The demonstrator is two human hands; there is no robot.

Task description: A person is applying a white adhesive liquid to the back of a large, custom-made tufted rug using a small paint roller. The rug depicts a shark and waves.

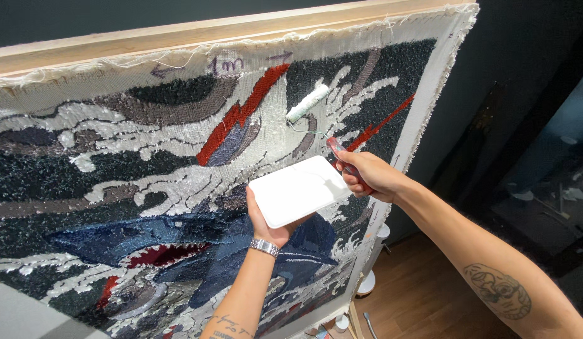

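Note:
A large tufted rug (147, 188) hangs stretched on a wooden frame (178, 34), showing its back side in dark blue, white, grey and red. My left hand (269, 223) holds a white rectangular tray (297, 190) up in front of the rug. A metal watch band circles that wrist. My right hand (367, 172) grips the red handle of a small paint roller. The roller's white sleeve (307, 102) presses against the rug near its top, beside a red lightning-shaped patch (241, 113).
The rug's raw cloth edge (429, 81) runs down the right side. Beyond it lie a wooden floor (417, 295), a white roll (368, 282) by the frame's foot, and dark furniture (542, 188) at the right.

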